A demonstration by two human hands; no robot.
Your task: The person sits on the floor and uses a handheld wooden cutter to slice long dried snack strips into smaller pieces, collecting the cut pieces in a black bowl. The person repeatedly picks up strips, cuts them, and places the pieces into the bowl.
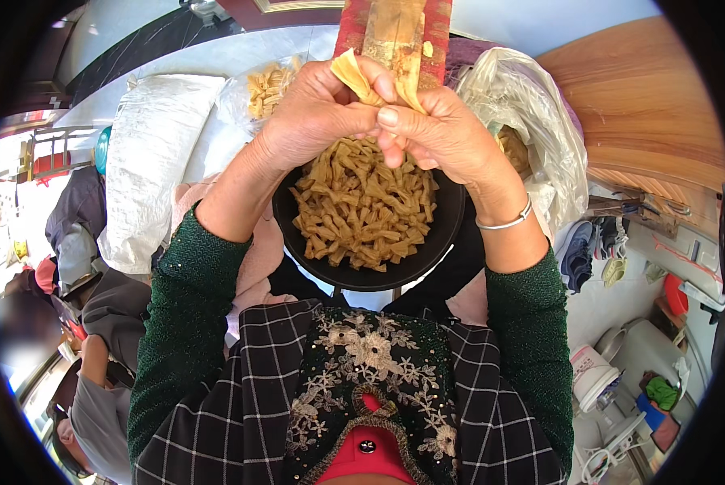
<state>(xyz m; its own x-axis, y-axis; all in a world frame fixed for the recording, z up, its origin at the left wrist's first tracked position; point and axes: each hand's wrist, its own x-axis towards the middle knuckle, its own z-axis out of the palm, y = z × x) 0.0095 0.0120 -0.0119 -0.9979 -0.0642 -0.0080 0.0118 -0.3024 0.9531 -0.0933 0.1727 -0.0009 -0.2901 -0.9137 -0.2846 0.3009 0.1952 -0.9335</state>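
Observation:
Between both hands, above a dark round pan, is a yellowish strip (355, 79) that looks like dried tofu skin. My left hand (323, 112) pinches it with thumb and fingers, and one flared end sticks up past the knuckles. My right hand (438, 133), with a bangle at the wrist, grips the other part, whose tail (408, 85) points upward. The fingertips of both hands meet and hide the middle of the strip. Below them the black pan (368, 280) holds a heap of small knotted pieces (365, 212) of the same yellow-brown material.
A wooden board (392, 27) on red cloth lies beyond my hands. At left are a clear bag of pale pieces (268, 91) and a white woven sack (150, 163); a plastic bag (538, 121) stands at right. Other people (99, 418) sit at far left. Shoes (580, 254) lie at right.

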